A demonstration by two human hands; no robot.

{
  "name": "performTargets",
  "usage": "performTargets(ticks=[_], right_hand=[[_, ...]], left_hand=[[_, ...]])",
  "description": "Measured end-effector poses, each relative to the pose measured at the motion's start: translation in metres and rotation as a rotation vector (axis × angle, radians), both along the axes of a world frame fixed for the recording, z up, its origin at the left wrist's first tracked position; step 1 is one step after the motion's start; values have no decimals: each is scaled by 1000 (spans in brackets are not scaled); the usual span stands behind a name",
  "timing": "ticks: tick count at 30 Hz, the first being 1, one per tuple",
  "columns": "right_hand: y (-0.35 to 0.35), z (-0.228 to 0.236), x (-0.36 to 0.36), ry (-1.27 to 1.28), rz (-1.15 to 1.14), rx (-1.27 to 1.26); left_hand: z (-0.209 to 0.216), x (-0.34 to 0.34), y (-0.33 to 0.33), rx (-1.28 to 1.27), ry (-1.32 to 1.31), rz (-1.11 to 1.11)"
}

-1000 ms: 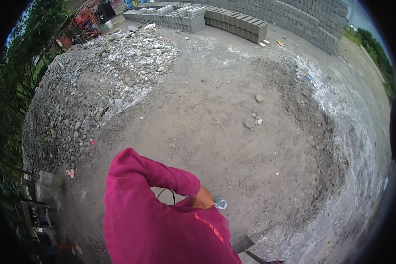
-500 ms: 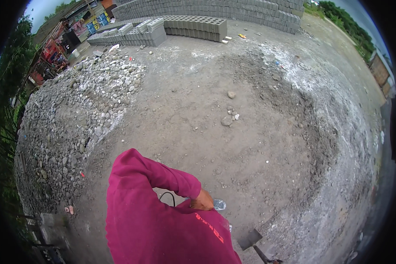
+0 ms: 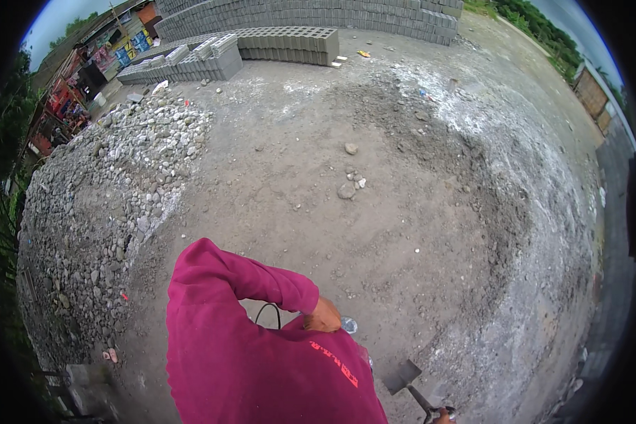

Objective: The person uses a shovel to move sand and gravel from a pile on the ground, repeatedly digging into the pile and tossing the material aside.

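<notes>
My left hand (image 3: 323, 315) is bent in at my waist, against the maroon long-sleeved shirt (image 3: 254, 360). Its fingers disappear behind the cloth, so their pose is hidden. Just beyond it, a pale, shiny bluish object (image 3: 349, 325) pokes out, too small to name. Down at the lower right edge, my right hand (image 3: 445, 417) is partly in view, closed on the handle of a shovel (image 3: 403, 377). The shovel's dark flat blade is over the grey ground. A thin black loop (image 3: 268, 309) shows inside the crook of my left arm.
A heap of stones (image 3: 113, 212) spreads along the left. Several loose rocks (image 3: 347, 190) lie ahead, and a dark ridge of sandy soil (image 3: 498, 205) curves along the right. Hollow concrete blocks (image 3: 290, 44) are stacked at the back. A pink slipper-like item (image 3: 110, 355) lies lower left.
The view has turned slightly right, so the surroundings sit further left. My right hand now shows more on the shovel's handle. The left hand stays at my waist.
</notes>
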State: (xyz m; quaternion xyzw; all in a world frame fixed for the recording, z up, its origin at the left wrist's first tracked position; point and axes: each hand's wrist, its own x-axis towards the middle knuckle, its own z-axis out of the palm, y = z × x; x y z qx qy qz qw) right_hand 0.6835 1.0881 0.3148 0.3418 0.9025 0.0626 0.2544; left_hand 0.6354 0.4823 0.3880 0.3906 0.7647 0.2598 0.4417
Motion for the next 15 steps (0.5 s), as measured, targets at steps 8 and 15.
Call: performTargets(ticks=[8,15], right_hand=[[-7,-6,8,270,-302,-193],[56,-82,44,234,308,209]], left_hand=[[16,-2,-2,-60,-21,-48],[-5,-18,17,-31,-70,-113]])
